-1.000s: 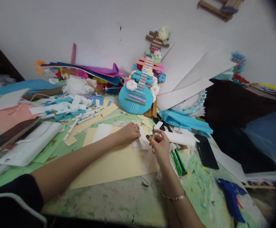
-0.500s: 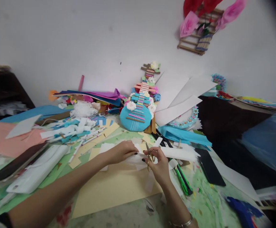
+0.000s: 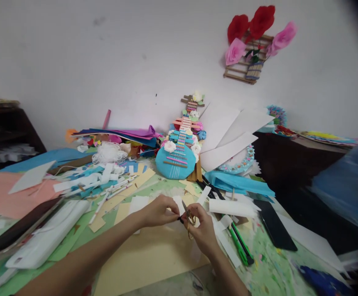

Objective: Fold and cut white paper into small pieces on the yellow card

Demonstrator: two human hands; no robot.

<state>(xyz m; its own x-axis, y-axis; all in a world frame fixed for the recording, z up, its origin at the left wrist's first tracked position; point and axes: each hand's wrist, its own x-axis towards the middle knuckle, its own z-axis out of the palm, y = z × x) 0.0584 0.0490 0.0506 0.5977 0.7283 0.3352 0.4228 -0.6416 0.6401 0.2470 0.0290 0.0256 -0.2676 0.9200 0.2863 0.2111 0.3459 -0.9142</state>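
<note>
Small scissors [image 3: 189, 218] with gold handles sit in my right hand [image 3: 201, 230], blades pointing up and to the left. My left hand [image 3: 161, 211] is closed in a pinch, its fingertips meeting those of my right hand. Whatever lies between the fingertips is too small to make out. Both hands are above a cream sheet [image 3: 148, 259]. White paper pieces [image 3: 138, 203] lie just behind my left hand. A rolled white paper [image 3: 232, 207] is to the right of my right hand.
A blue paper guitar [image 3: 175, 162] leans on the wall at the back. Green cutters [image 3: 240, 242] and a black phone [image 3: 276, 226] lie right. A white power bank [image 3: 48, 234], paper sticks [image 3: 113, 189] and white yarn [image 3: 109, 153] are left.
The view has tilted up slightly. My hands have come together so their fingertips touch, and the white paper between them no longer shows clearly.
</note>
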